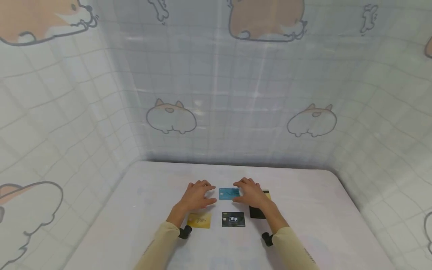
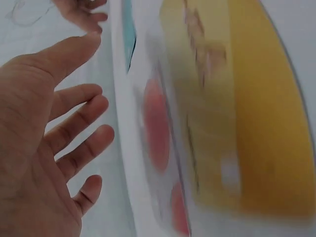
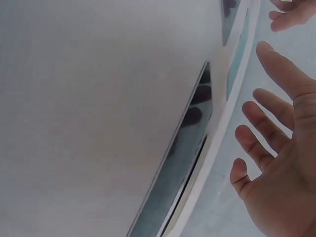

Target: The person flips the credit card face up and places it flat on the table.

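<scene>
A blue bank card [image 1: 227,194] lies flat on the white table between the two hands. To its left is my left hand [image 1: 195,195], fingers spread and holding nothing. Over the card's right end my right hand [image 1: 252,194] has its thumb and fingers apart; whether they touch it I cannot tell. Nearest the left wrist is a gold card [image 1: 199,221], seen large in the left wrist view. A black card marked Vip [image 1: 233,219] lies below the blue one. Under the right hand and wrist, a dark card [image 1: 256,213] and a gold card with a black stripe [image 1: 267,194] are partly hidden.
The white table [image 1: 303,210] reaches back to a wall of pale grid-patterned sheeting [image 1: 236,142] with cartoon dogs. Similar sheeting closes the left and right sides. A small black device [image 1: 185,232] sits at the left wrist, another [image 1: 267,239] at the right.
</scene>
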Tool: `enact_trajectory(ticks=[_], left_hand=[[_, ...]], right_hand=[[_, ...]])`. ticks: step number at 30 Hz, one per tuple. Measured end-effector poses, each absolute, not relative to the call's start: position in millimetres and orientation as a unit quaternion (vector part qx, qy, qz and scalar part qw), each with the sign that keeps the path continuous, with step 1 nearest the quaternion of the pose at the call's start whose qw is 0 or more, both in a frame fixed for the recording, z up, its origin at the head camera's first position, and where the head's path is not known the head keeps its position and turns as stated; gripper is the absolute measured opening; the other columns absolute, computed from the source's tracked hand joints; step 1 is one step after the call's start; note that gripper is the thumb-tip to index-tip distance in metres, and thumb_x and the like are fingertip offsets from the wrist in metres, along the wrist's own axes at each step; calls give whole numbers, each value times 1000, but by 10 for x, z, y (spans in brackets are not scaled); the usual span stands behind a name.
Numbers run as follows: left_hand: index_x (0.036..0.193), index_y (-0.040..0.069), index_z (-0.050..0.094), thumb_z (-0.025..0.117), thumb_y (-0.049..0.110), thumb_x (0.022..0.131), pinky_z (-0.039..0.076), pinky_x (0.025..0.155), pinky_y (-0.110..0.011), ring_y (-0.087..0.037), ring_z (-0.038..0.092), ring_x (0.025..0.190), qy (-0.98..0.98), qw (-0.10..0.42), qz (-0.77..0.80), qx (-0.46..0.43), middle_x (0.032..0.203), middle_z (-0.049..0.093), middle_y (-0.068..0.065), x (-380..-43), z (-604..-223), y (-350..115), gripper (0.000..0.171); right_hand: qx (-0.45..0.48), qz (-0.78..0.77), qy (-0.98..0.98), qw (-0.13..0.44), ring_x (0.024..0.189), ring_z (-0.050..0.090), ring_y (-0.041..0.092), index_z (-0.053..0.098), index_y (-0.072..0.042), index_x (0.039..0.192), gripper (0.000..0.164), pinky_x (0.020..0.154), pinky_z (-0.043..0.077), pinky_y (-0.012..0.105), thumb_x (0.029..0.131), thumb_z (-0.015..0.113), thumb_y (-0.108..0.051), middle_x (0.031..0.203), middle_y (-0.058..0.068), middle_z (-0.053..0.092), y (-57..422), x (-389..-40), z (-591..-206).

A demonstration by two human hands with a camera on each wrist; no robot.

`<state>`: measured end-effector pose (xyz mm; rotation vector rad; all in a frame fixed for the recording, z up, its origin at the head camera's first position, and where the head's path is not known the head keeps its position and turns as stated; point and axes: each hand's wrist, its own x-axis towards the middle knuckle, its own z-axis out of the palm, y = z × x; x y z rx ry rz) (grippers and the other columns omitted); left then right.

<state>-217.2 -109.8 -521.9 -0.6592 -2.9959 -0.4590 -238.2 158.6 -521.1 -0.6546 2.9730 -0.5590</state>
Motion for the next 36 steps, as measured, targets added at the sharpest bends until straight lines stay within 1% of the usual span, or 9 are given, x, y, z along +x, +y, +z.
enact_trajectory(ticks=[5, 13, 23, 29, 36], left_hand=[[134, 21, 66, 74, 55, 86, 40, 97, -51, -23, 54, 117, -972, 7, -121, -203, 126, 63, 2, -2230, -5219, -879, 59], [135, 23, 65, 74, 57, 84, 38, 98, -49, -21, 52, 115, -980, -18, -91, -174, 128, 61, 3, -2373, -5279, -720, 62], [132, 24, 66, 75, 54, 85, 39, 97, -50, -21, 53, 114, -982, -6, -87, -169, 126, 60, 2, -2470, -5313, -647, 56], [128, 23, 66, 76, 53, 84, 39, 95, -52, -23, 55, 111, -982, 11, -80, -169, 125, 61, 1, -2511, -5332, -638, 55], [127, 23, 66, 77, 52, 84, 39, 96, -52, -23, 55, 111, -983, 13, -88, -163, 125, 61, 1, -2532, -5341, -620, 53]], right_hand=[[-201, -174, 963, 32, 121, 51, 27, 65, -20, 134, 63, 96, 42, 53, 80, 82, -48, 130, 2, 59, 1654, -2442, -5232], [-195, -175, 964, 47, 120, 50, 26, 67, -19, 131, 59, 97, 41, 51, 80, 83, -44, 129, 2, 60, 1716, -2530, -5279], [-204, -175, 962, 44, 118, 50, 25, 72, -21, 124, 50, 94, 40, 49, 80, 84, -42, 124, 2, 60, 1760, -2673, -5307], [-211, -173, 961, 33, 116, 50, 25, 71, -22, 122, 49, 94, 40, 49, 79, 84, -42, 123, 0, 61, 1762, -2748, -5336], [-211, -171, 962, 23, 113, 50, 24, 70, -21, 120, 49, 92, 40, 48, 78, 85, -42, 121, -1, 62, 1768, -2774, -5339]])
